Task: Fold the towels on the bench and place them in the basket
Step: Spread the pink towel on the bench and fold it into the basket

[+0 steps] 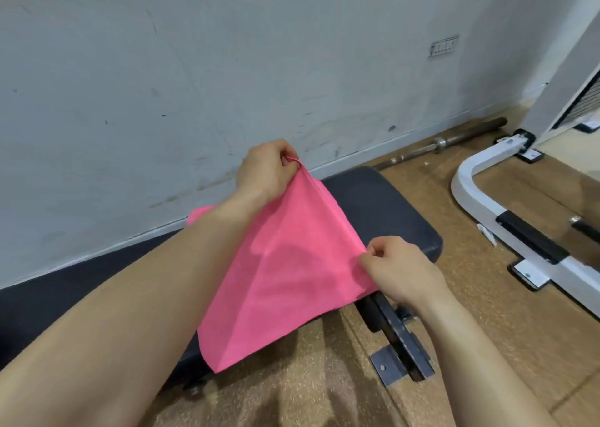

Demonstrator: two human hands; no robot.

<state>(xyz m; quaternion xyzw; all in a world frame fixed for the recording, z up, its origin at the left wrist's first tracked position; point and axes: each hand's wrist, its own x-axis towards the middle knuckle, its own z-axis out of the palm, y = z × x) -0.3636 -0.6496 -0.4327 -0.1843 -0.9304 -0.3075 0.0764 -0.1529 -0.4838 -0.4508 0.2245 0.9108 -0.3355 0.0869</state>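
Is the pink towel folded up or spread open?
Spread open. The pink towel drapes wide over the bench, left hand and right hand each pinching an edge.

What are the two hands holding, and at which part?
Both hold the pink towel: the left hand pinches its lifted top corner, the right hand pinches its right edge.

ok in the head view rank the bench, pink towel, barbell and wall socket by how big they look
1. bench, though partly covered
2. pink towel
3. barbell, long but thin, farther off
4. wall socket, farthest, so true size unsure
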